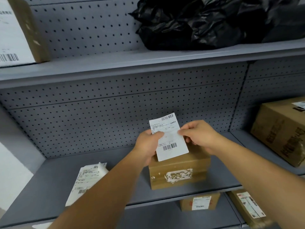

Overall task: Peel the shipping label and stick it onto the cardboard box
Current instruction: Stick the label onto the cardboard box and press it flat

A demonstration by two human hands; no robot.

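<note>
My left hand (149,142) pinched the label (168,138) at its left edge, and my right hand (200,135) pinched its right edge, holding it upright just above the box (179,172). The box sat near the shelf's (54,172) front edge. I judged the label thin, limp, and easily creased, so a corner seemed the best place to start the peel.
</note>
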